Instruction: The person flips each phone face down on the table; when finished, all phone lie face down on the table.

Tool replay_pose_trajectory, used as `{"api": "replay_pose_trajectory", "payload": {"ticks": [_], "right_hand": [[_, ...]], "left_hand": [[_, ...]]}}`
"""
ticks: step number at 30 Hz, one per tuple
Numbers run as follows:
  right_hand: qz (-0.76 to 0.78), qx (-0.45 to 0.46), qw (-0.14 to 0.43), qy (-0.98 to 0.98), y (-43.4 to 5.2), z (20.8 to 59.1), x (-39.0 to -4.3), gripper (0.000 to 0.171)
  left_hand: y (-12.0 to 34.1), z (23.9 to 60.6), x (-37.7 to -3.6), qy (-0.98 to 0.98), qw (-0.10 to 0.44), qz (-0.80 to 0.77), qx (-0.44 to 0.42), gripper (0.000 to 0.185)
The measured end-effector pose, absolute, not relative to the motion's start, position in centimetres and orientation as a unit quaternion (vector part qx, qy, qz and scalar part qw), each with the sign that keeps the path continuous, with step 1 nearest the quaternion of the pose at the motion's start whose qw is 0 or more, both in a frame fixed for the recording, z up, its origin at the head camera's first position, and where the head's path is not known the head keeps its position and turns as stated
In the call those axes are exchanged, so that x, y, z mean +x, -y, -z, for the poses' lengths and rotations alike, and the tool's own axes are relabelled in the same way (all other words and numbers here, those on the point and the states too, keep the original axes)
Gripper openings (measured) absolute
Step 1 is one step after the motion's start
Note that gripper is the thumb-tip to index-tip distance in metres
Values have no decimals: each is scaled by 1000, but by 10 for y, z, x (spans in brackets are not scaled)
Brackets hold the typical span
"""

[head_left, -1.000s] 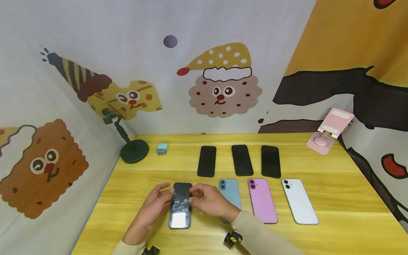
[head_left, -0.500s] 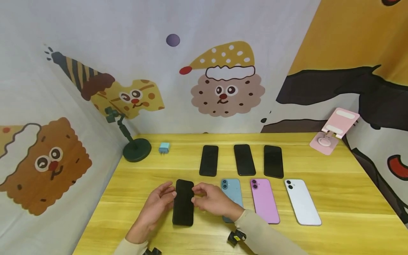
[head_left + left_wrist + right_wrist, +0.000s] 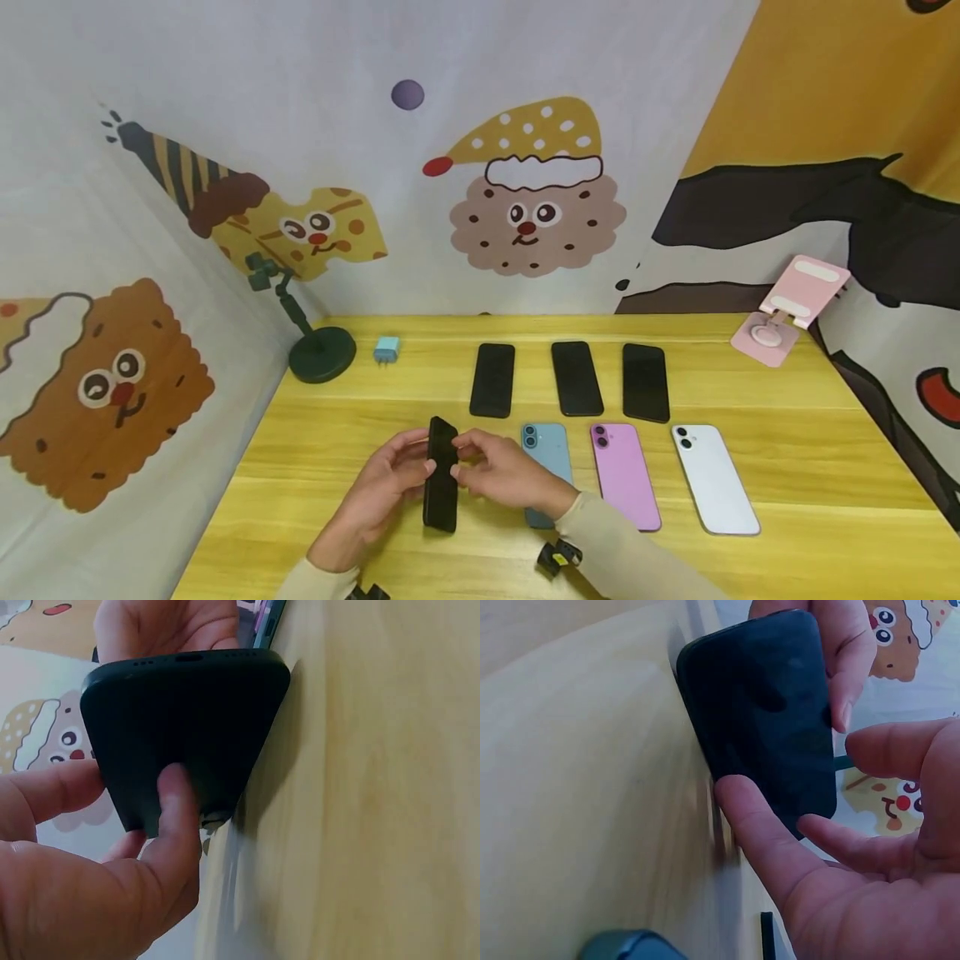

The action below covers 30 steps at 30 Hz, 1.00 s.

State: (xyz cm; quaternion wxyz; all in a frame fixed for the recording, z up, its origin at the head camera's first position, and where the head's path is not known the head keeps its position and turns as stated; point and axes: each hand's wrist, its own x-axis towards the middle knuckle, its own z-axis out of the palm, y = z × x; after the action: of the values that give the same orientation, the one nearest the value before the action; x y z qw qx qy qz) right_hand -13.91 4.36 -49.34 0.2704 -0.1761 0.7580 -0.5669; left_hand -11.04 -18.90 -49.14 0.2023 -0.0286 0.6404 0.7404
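**Black phone held on edge between both hands**

The yellow wooden table [image 3: 787, 467] carries all items. At 12 o'clock from the hands, three black phones [image 3: 575, 378] lie face up in a row. At 3 o'clock, a blue phone [image 3: 546, 454], a pink phone [image 3: 624, 475] and a white phone [image 3: 715, 478] lie face down, side by side. A green stand [image 3: 321, 352] sits at 11 o'clock with a small blue charger [image 3: 387, 349] just beside it. A pink holder [image 3: 789, 307] stands at the far 2 o'clock corner.

The black phone [image 3: 441, 475] stands tilted on its long edge, near the front of the table, between the two hands. Its lower edge touches or sits just above the tabletop; the pictures do not settle which.

The left hand [image 3: 378, 496] grips the black phone from 9 o'clock: thumb [image 3: 176, 817] pressed on one flat face, fingers curled behind the other.

The right hand [image 3: 502, 475] pinches the phone from 3 o'clock, thumb [image 3: 761, 832] at its edge, fingers narrowly curled toward the face.
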Motion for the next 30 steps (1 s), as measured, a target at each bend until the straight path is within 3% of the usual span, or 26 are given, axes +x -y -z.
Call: {"api": "replay_pose_trajectory", "payload": {"ticks": [11, 30], "right_hand": [[611, -165, 279, -722, -46, 494, -140, 54], [629, -146, 277, -712, -46, 496, -137, 55]], "left_hand": [[178, 492, -111, -620, 246, -745, -16, 70], [173, 496, -109, -652, 252, -715, -8, 65]]}}
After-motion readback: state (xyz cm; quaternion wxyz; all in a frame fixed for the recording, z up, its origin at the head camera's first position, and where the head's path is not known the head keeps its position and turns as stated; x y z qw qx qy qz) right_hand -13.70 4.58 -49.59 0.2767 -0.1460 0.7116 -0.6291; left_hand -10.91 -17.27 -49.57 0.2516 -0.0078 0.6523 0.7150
